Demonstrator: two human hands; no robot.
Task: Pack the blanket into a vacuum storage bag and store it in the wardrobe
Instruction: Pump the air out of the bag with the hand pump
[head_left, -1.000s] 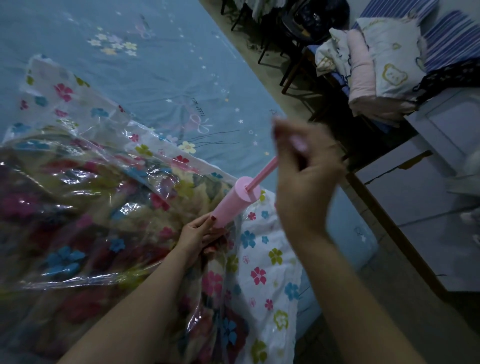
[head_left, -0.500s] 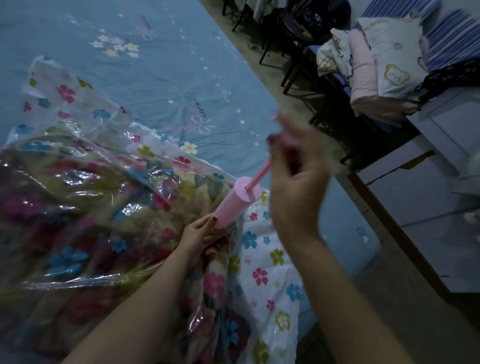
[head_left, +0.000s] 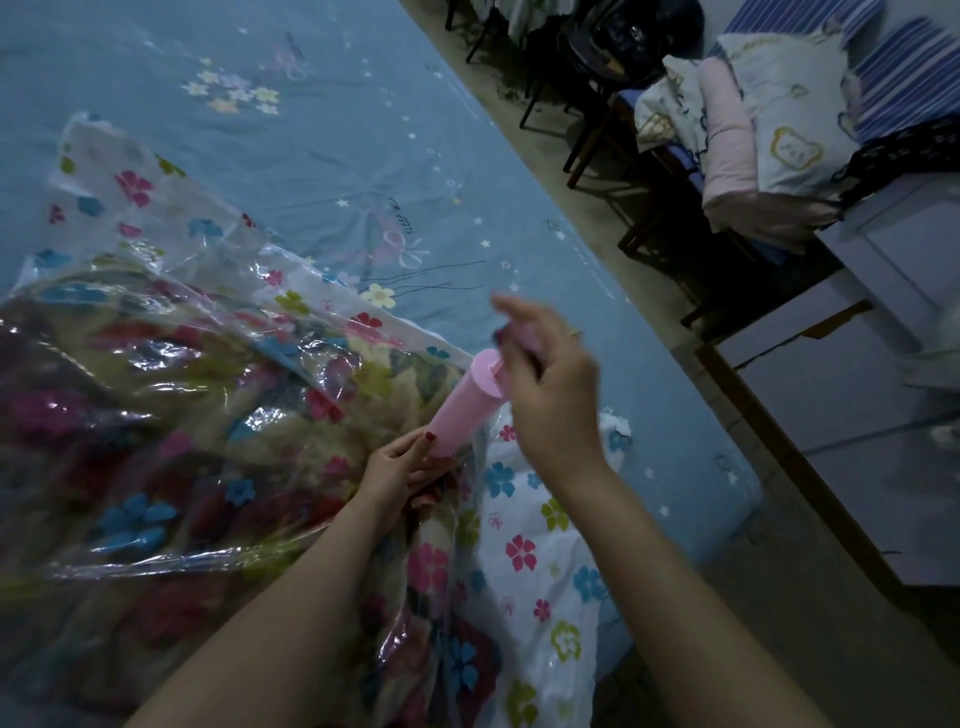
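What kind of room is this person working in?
Probably a bedroom: a bed with a blue printed sheet, folded bedding and a pillow stacked on furniture across the aisle, and a blanket in a storage bag.

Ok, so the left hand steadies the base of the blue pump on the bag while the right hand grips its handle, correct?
Not quite: the pump is pink, not blue, as the head view shows. The rest holds: the left hand steadies its base on the vacuum bag while the right hand grips the handle.

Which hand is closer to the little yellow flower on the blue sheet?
Right. The right hand, gripping the pump handle, is just right of and below the flower. The left hand holds the pump's base, farther below it.
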